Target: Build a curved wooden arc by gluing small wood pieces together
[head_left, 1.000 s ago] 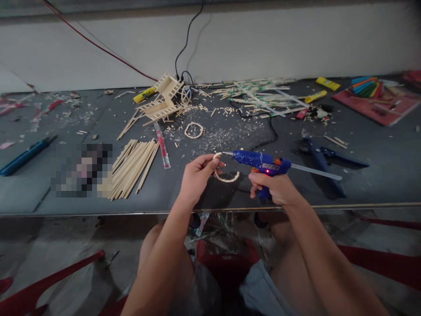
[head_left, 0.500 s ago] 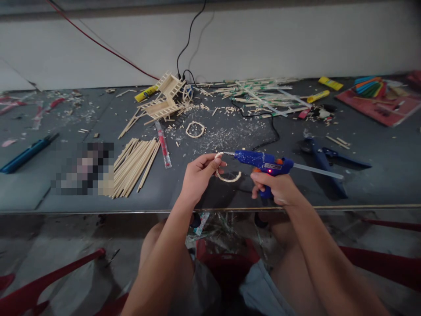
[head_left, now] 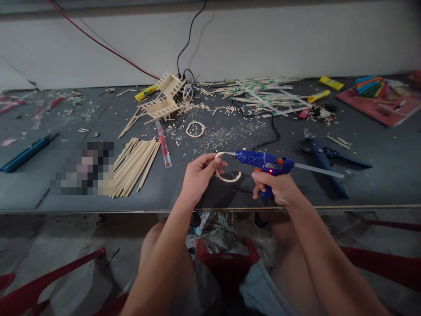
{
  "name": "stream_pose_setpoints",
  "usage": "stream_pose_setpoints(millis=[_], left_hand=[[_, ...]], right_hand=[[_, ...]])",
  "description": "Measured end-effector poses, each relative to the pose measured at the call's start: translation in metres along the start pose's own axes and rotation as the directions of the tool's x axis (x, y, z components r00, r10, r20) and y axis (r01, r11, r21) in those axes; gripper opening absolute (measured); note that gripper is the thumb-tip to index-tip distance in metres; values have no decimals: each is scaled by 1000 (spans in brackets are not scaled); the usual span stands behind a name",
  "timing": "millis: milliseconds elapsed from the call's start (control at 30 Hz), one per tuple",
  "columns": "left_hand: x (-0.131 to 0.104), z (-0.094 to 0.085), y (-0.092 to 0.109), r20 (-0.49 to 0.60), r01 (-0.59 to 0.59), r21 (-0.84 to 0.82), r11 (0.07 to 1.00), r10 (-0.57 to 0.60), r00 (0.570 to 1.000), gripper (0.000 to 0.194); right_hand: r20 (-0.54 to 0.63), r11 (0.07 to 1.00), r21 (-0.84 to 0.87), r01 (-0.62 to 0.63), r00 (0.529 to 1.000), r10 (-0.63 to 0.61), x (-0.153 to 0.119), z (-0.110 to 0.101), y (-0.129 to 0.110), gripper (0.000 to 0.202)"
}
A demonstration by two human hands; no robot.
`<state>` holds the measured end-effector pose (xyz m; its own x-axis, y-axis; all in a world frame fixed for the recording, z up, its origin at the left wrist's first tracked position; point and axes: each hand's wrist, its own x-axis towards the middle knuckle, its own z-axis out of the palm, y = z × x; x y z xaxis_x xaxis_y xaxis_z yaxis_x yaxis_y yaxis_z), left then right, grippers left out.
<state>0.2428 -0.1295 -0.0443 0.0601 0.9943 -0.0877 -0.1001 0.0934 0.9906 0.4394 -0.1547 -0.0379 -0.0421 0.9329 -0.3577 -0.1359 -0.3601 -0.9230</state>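
Observation:
Between thumb and fingers, my left hand (head_left: 204, 171) pinches one end of a curved, open ring of short wooden pieces (head_left: 229, 179). My right hand (head_left: 275, 186) is wrapped round the handle of a blue hot glue gun (head_left: 265, 160), whose small red light is on. A clear glue stick (head_left: 319, 170) juts from the back of the gun. The metal nozzle points left, at the ring's end by my left fingertips; whether it touches is too small to tell. Beyond my hands, a closed ring of wooden pieces (head_left: 195, 129) lies flat on the table.
A bundle of wooden sticks (head_left: 133, 169) lies left of my hands, beside a red-and-clear wrapper (head_left: 163, 145). Behind stands a small wooden stick model (head_left: 166, 101). Blue-handled pliers or cutters (head_left: 324, 160) lie right. More sticks (head_left: 259, 96) and a black cord (head_left: 274, 127) are at the back.
The glue gun and my right hand have shifted very slightly to the right. My left hand and the open ring look the same.

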Motion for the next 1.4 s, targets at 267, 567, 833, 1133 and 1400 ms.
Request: stream_pose_setpoints(millis=[267,567,833,1133,1400], left_hand=[[0,0,-1,3,0,7,1000,0,1000,30],[-1,0,2,5,19,-38,999,-19,1000,28],[1,-17,9,-74,52,-15,999,-53,996,30],[-3,-38,6,-58,77,157,985,-69,996,31],[-9,-49,3,-57,136,148,979,-129,990,25]], right_hand=[[15,1000,-19,1,1000,0,-1,-1,1,28],[28,998,-63,4,1000,-2,2,-7,1,33],[-31,987,-44,-154,988,153,23,-28,-2,23],[-147,995,104,-3,989,18,34,-48,-15,19],[-419,923,-145,358,822,-385,27,-55,-26,10]])
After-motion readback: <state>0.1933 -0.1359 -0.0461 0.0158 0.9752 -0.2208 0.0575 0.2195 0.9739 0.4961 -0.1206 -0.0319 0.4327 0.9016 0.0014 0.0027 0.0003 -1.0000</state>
